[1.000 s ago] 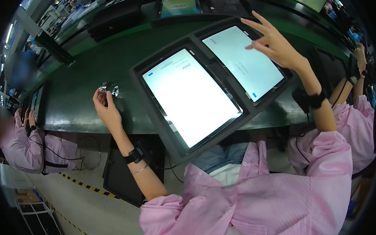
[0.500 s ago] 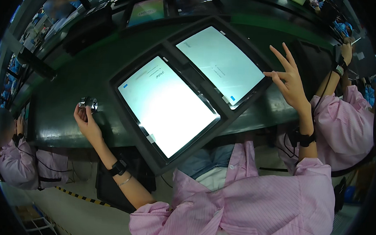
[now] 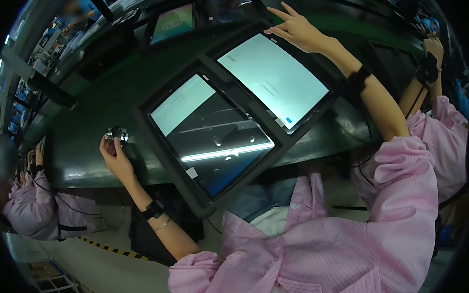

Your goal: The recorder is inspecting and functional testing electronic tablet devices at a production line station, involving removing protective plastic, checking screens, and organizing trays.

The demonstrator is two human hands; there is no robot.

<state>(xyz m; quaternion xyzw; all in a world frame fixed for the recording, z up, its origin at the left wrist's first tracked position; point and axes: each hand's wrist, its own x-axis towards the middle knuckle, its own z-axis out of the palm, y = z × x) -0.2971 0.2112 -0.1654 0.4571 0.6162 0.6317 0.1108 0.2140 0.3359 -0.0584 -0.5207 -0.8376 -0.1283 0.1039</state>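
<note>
Two tablets lie side by side in a black foam tray (image 3: 209, 71) on the green table. The left tablet (image 3: 192, 133) shows a pale patch at its upper left; the rest is dark, with a bright light streak across it and blue at the near corner. A white screen with a small blue button fills the right tablet (image 3: 272, 79). My right hand (image 3: 299, 33) is above the far edge of the right tablet, fingers spread and holding nothing. To the left of the tray, my left hand (image 3: 116, 156) has its fingers closed on a shiny round metal piece (image 3: 117, 134), whose kind is unclear.
Behind the tray lie a tablet with a green and orange screen (image 3: 173, 22) and a dark-screened tablet (image 3: 228, 8). A black post (image 3: 52, 90) juts in at left. Co-workers in pink sit on both sides; a dark tray (image 3: 390, 67) lies at right.
My right hand has moved left and away from me, from the right tablet's right corner to its far edge. The left tablet's screen has gone from white to mostly dark.
</note>
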